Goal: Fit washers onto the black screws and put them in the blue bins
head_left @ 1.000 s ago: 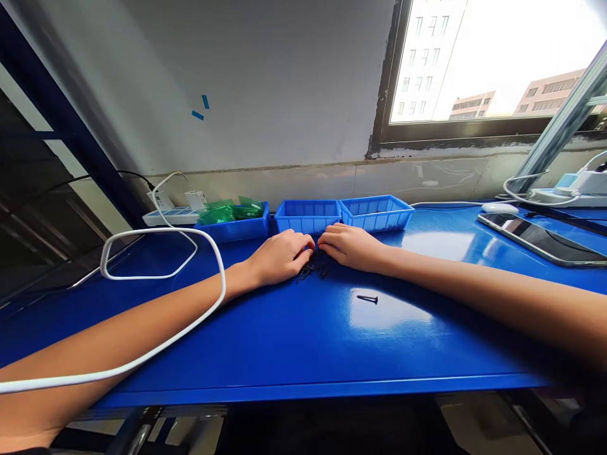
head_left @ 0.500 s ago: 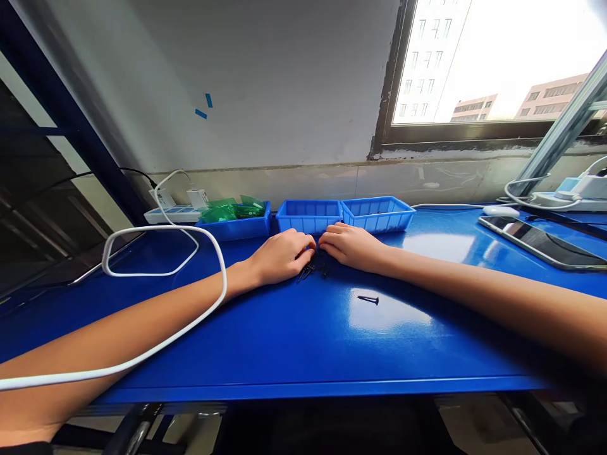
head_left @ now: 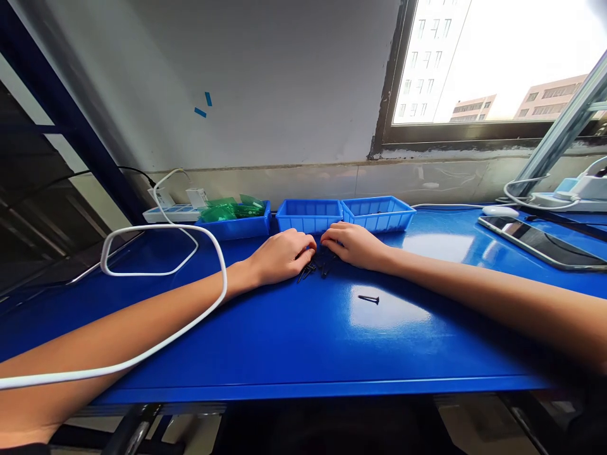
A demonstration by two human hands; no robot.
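Observation:
My left hand point(head_left: 283, 256) rests on the blue table, its fingers curled and closed around something hidden beneath them. Black screws point(head_left: 307, 272) poke out below its thumb. Facing it, a small gap away, my right hand point(head_left: 353, 243) has its fingers bent down and pressed together over more black screws point(head_left: 325, 266); what they grip, if anything, is hidden. Nearer the front, a single black screw point(head_left: 368, 299) lies on its side, apart from both hands. Just behind the hands stand a blue bin point(head_left: 309, 221) and a second blue bin point(head_left: 379, 221), side by side.
A third blue bin point(head_left: 234, 229) at the left holds green plastic bags point(head_left: 227, 208). A white cable point(head_left: 156, 354) loops over my left forearm. Power strips point(head_left: 173, 213) sit along the wall. A phone point(head_left: 545, 243) lies at the right, near the window.
My right hand has shifted slightly to the right, away from my left hand, and more of the screws beneath it show. My left hand and the lone screw stay put.

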